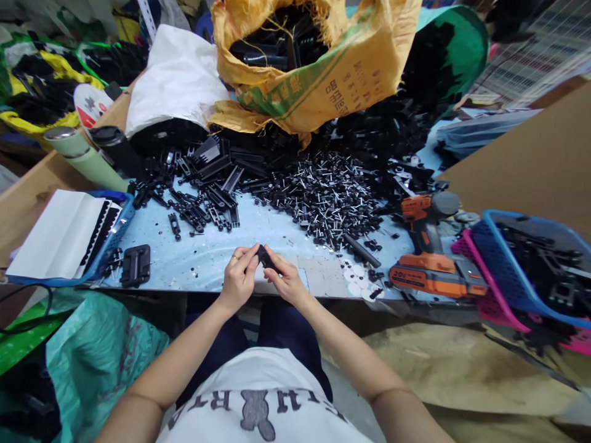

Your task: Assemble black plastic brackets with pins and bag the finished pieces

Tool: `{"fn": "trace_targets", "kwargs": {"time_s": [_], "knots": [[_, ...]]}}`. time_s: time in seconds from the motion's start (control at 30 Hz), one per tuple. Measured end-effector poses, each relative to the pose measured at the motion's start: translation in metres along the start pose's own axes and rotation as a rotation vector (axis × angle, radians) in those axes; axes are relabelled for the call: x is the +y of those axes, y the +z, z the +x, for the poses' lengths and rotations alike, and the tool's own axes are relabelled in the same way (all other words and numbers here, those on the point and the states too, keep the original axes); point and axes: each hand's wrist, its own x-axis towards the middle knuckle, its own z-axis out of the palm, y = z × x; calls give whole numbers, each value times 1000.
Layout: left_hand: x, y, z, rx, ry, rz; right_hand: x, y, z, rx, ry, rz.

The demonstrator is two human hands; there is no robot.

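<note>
Pinching a small black part (263,255) now, right up at the near edge of the counter (217,247), with both hands brought together! Grasping it from one side with the left grip (241,278), closed down to thumb and fingertips, wearing a ring on one finger. Meeting it from the other side with the right grip (287,280), also drawn nearly closed, with fingers bent along the part. Hiding so much of it between the two as to make its full shape impossible to tell. Just beyond, heaped high on the pale blue surface: to the right of centre, in a dense pile of pins (333,197), with black heads and shiny shanks; to the left of that, among scattered black clips (191,209). Near the right grip, flat on the counter, beside a grey card (319,275) with white discs (355,289) next to it and a black rod (362,250) just behind. Farther right, past an orange-and-black drill (434,275) standing on its battery, close to a blue basket (504,280) full of black pieces. Well over to the left, by a black frame (136,266) lying flat. And at the back, beneath an orange sack (318,92), tipped open towards the pile!
</note>
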Motion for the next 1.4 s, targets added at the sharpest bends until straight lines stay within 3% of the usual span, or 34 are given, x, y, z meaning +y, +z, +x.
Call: {"fn": "trace_targets", "kwargs": {"time_s": [0.1,0.2,0.27,0.37,0.43,0.5,0.6,0.7,0.8,0.87,1.0,1.13,1.27,1.4], "knots": [[-12,11,-9,38,-133,32,6,-6,4,-71,16,-153],[-21,19,-16,6,-236,176,17,-36,8,-58,52,-453],[-25,18,-14,-158,-152,337,27,-70,8,142,131,-671],[-29,13,0,-547,137,470,45,-131,6,444,333,-966],[-31,12,10,-708,263,514,59,-165,7,505,414,-1081],[-31,12,15,-742,287,578,71,-190,15,523,421,-1116],[-29,14,16,-695,252,679,86,-221,49,537,378,-1107],[-26,15,13,-682,241,756,99,-254,103,532,377,-1130],[-23,15,9,-713,242,791,107,-290,155,454,482,-1204],[-23,17,6,-723,238,800,110,-308,177,330,593,-1271],[-25,21,3,-709,229,796,108,-318,192,147,730,-1351],[-24,21,3,-699,200,775,88,-310,190,90,704,-1398],[-22,17,2,-702,145,728,39,-309,173,140,703,-1522],[-22,15,5,-585,36,446,-23,-292,125,176,579,-1623]]}}
